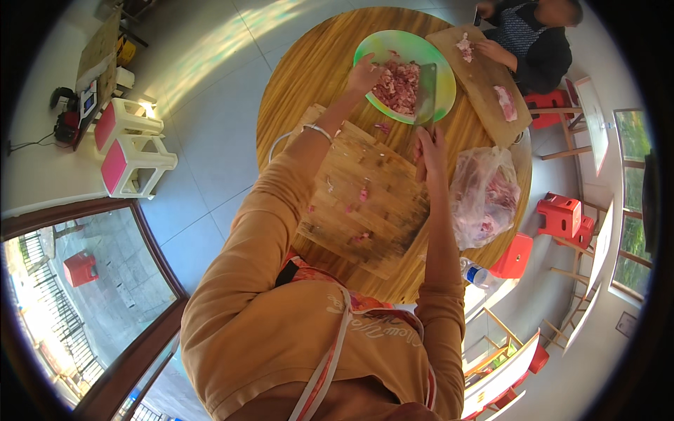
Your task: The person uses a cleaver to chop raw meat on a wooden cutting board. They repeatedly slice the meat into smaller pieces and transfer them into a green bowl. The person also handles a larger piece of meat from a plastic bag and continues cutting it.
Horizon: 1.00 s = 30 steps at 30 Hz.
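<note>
My right hand [430,150] grips the handle of a cleaver [425,92], its broad blade upright over the right part of a green and yellow plastic basin [446,79]. Chopped raw meat [400,87] lies in the basin. At the basin's left rim is my left hand [364,74], fingers bent over the meat's edge; whether it holds a piece I cannot tell. Below both hands a wooden cutting board [368,179] lies on the round table with small meat scraps on it. A clear plastic bag of raw meat [484,200] sits right of my right forearm.
Across the table [295,73] a co-worker holds a knife [477,17] near a second cutting board [487,89] with meat pieces. A plastic bottle [474,274] lies by the near right edge. Red stools [559,214] stand to the right, white and pink stools [138,164] to the left.
</note>
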{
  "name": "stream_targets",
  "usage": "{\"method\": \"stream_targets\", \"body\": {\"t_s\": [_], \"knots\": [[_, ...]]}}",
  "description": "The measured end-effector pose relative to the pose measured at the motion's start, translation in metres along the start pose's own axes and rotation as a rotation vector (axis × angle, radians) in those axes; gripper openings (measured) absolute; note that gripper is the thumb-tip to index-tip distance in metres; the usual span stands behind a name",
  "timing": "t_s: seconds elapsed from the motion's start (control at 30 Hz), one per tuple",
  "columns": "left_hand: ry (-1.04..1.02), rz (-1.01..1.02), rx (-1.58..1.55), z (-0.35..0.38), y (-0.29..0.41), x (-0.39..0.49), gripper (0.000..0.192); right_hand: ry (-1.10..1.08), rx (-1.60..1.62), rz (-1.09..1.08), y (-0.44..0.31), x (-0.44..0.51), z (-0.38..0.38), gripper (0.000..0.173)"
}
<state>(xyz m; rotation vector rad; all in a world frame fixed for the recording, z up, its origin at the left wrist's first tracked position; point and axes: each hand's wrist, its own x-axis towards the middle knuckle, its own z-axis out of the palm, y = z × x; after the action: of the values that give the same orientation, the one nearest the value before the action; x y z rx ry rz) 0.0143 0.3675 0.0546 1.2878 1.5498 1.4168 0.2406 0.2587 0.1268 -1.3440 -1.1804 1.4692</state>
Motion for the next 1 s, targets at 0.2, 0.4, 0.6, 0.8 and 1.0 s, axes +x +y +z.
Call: {"method": "stream_targets", "body": {"t_s": [0.2,0.4,0.6,0.8,1.0], "knots": [[0.057,0.106,0.024,-0.069,-0.044,-0.099,0.033,0.079,0.063,0.133,0.047,-0.084,-0.056,0.015],[-0.089,-0.056,0.359,-0.109,-0.047,-0.248,0.029,-0.077,-0.653,0.069,0.095,-0.149,-0.085,0.027],[-0.244,0.047,0.442,-0.07,-0.024,-0.29,0.032,-0.157,-0.96,-0.12,0.112,-0.16,-0.048,0.033],[-0.275,-0.218,0.163,-0.094,-0.01,-0.327,0.044,-0.34,-0.679,0.145,0.113,-0.236,-0.059,0.026],[-0.209,0.097,0.561,-0.118,-0.027,-0.33,0.056,0.114,0.313,0.513,0.154,-0.327,-0.057,0.005]]}}
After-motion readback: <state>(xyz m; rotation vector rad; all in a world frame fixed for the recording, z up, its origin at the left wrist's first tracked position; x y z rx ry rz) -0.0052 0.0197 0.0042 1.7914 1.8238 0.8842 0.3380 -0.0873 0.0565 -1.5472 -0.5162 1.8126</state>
